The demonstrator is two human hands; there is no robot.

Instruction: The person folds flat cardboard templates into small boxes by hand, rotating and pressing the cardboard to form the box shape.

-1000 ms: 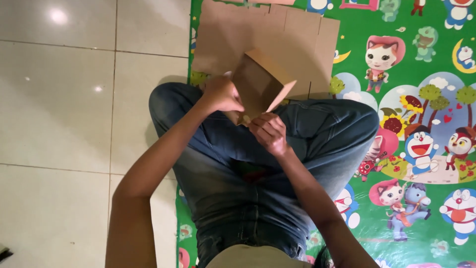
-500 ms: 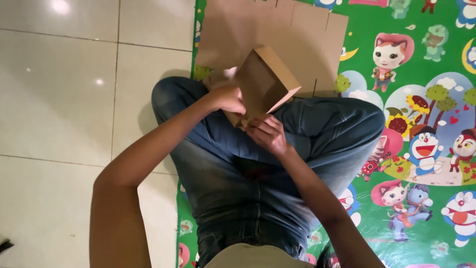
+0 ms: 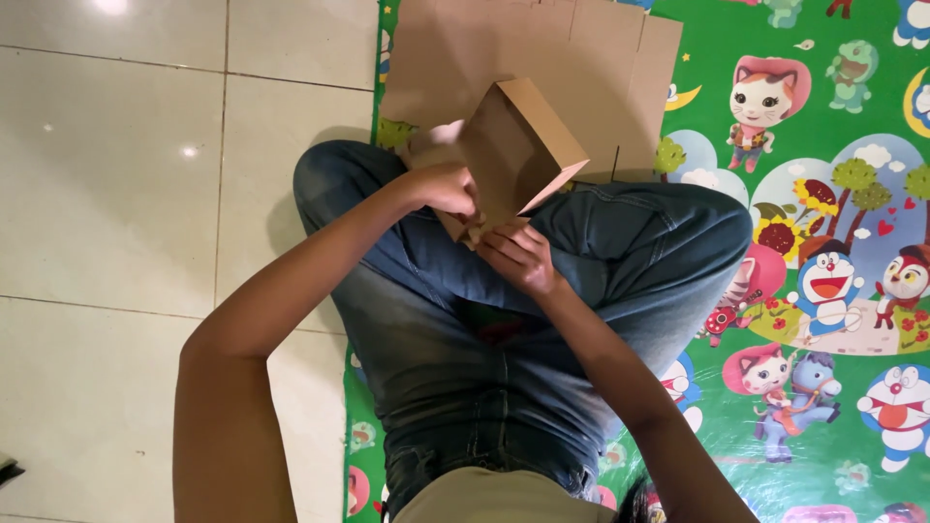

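From the head camera, looking straight down, a person sits cross-legged in blue jeans [image 3: 542,320] on a green play mat [image 3: 833,407] printed with cartoon animals, beside pale glossy floor tiles [image 3: 145,223]. Both hands meet above the lap at a small brown cardboard box [image 3: 518,150], which is partly folded and tilted, its open side facing left and one flap angled out toward the right knee. The left hand [image 3: 444,186] is closed on the box's left lower edge, fingers curled over the cardboard. The right hand [image 3: 521,257] sits just below the box, its fingers bent and pinching the bottom corner where the flaps come together. The box is held up off the legs, over the crossed shins, not resting on the mat. Behind it, farther from the person, a large flat sheet of brown cardboard [image 3: 542,48] with cut slots along its far edge lies on the mat, partly overlapping the tiles' border.
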